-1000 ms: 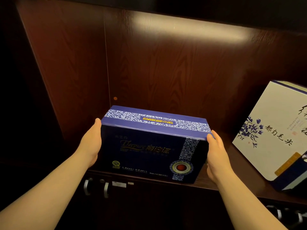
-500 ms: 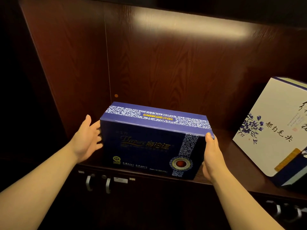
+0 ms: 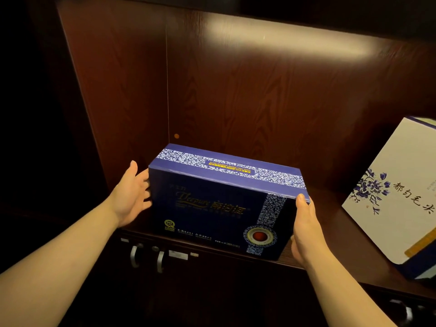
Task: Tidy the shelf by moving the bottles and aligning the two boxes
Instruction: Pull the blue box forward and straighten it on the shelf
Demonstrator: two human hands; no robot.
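A dark blue box (image 3: 212, 206) with a white patterned band stands on the wooden shelf (image 3: 330, 234), close to its front edge and left side. My left hand (image 3: 132, 197) is beside the box's left end, palm facing it and fingers spread, holding nothing. My right hand (image 3: 306, 230) lies flat against the box's right end, with its thumb on the top front corner. A white box (image 3: 398, 197) printed with blue flowers leans tilted at the far right, cut off by the frame edge. I see no bottles.
Dark wood panels close off the shelf at the back (image 3: 259, 90) and on the left (image 3: 113, 79). Cabinet doors with metal handles (image 3: 134, 256) sit below the shelf. Bare shelf lies between the two boxes.
My left hand let go of the blue box's left end and opened beside it. The box slid slightly further back on the shelf, and my right hand has stayed on its right end.
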